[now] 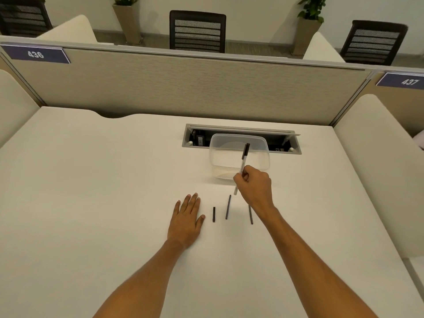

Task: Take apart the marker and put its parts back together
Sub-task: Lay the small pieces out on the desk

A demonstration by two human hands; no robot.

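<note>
My right hand (255, 185) grips a white marker (243, 161) with a black cap, held tilted, cap end up and away from me, its lower tip just above the desk. Three black parts lie on the white desk (91, 180) in a row in front of me: a short piece (214, 214), a longer thin rod (228, 207), and another thin rod (250, 214) partly hidden under my right wrist. My left hand (188, 216) rests flat on the desk, palm down, fingers spread, just left of the short piece.
A clear plastic container (238, 157) stands behind my right hand, partly over an open cable tray (241, 140) set into the desk. A beige partition (183, 83) closes off the far edge. Cream side panels flank the desk.
</note>
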